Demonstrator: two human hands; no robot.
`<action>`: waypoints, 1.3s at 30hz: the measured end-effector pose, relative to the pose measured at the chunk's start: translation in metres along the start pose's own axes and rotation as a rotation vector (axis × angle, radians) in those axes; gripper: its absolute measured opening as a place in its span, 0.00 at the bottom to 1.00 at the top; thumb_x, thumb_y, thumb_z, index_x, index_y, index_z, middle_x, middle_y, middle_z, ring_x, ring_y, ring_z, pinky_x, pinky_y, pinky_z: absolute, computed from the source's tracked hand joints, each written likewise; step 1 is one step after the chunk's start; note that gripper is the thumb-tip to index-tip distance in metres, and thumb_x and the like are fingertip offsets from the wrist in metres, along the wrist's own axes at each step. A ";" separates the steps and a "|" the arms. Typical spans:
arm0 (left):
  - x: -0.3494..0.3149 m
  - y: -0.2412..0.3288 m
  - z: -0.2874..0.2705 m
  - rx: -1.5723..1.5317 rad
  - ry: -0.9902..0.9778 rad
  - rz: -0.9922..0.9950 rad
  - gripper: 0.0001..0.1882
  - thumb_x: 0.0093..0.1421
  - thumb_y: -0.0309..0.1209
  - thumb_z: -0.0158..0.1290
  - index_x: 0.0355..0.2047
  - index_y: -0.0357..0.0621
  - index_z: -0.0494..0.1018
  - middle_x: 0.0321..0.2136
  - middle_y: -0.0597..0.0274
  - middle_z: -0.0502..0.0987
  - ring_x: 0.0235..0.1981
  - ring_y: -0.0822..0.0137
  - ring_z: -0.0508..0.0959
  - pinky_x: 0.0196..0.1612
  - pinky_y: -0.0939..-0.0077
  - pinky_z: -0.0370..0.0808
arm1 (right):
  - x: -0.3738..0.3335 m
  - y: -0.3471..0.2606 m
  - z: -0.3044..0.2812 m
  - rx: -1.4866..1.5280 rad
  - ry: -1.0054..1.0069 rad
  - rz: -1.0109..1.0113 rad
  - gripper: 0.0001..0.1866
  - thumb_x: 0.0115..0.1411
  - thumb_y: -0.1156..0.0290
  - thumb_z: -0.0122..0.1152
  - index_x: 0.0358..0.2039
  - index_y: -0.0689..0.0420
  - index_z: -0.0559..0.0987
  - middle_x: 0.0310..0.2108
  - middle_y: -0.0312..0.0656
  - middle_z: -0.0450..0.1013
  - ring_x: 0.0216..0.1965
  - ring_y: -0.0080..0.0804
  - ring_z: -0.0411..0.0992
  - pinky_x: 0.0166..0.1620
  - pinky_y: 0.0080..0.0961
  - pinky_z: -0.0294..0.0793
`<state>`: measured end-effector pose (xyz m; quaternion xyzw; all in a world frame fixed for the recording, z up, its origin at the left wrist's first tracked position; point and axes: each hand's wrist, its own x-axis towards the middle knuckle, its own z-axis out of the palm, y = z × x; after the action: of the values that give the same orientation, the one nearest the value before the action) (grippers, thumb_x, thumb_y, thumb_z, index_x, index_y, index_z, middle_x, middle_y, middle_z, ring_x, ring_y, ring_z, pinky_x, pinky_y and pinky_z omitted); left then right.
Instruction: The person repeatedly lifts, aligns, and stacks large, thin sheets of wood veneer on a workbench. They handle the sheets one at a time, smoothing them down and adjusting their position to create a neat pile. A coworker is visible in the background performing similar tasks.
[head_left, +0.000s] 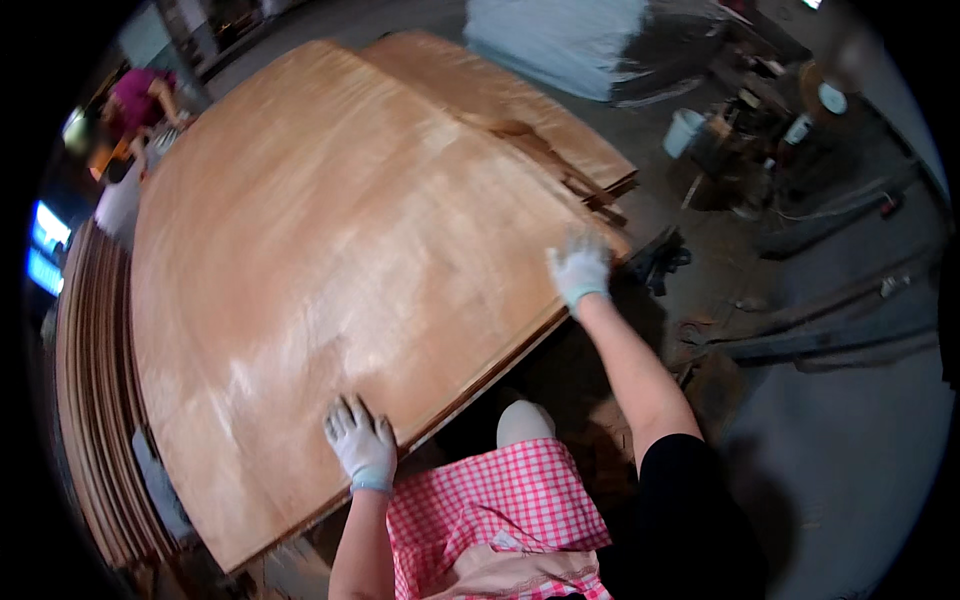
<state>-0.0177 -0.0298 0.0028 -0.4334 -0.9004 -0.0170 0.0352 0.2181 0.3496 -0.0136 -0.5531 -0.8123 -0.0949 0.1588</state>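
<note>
Presently, wood sheet [330, 220] beneath left hand [361, 442] and right hand [580, 268].
Left hand flat, fingers spread; right hand blurred, fingers extended, farther forward by the sheet's corner; wood sheet spreads ahead of both.

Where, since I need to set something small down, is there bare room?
The wood sheet is bare between the left hand and right hand and beyond both, as is the grey floor right of the black sleeve. Crowded: just right of the white bucket.

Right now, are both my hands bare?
No, your left hand and right hand both wear whitish work gloves.
</note>
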 end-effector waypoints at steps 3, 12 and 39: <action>0.010 0.012 0.005 -0.028 0.035 0.036 0.33 0.61 0.44 0.46 0.61 0.36 0.60 0.63 0.38 0.58 0.65 0.44 0.55 0.68 0.49 0.45 | -0.004 0.041 0.017 0.022 -0.374 0.159 0.35 0.66 0.42 0.32 0.68 0.49 0.55 0.70 0.49 0.46 0.69 0.49 0.45 0.69 0.48 0.38; 0.011 0.001 0.007 -0.080 -0.027 -0.048 0.31 0.62 0.46 0.44 0.61 0.41 0.61 0.64 0.44 0.58 0.66 0.46 0.54 0.68 0.49 0.44 | -0.045 -0.108 -0.021 0.092 -0.136 -0.407 0.36 0.65 0.46 0.40 0.68 0.54 0.55 0.68 0.56 0.47 0.69 0.54 0.45 0.69 0.49 0.38; -0.107 -0.258 -0.016 -0.255 -0.017 -1.026 0.35 0.62 0.47 0.43 0.63 0.37 0.58 0.66 0.41 0.52 0.68 0.48 0.51 0.69 0.49 0.40 | -0.279 -0.511 -0.134 0.443 -0.632 -1.526 0.31 0.63 0.55 0.44 0.62 0.57 0.63 0.66 0.57 0.53 0.68 0.53 0.48 0.69 0.51 0.33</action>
<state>-0.1522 -0.2748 0.0102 0.0620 -0.9878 -0.1379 -0.0380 -0.1418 -0.1262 0.0207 0.1887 -0.9683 0.1439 -0.0783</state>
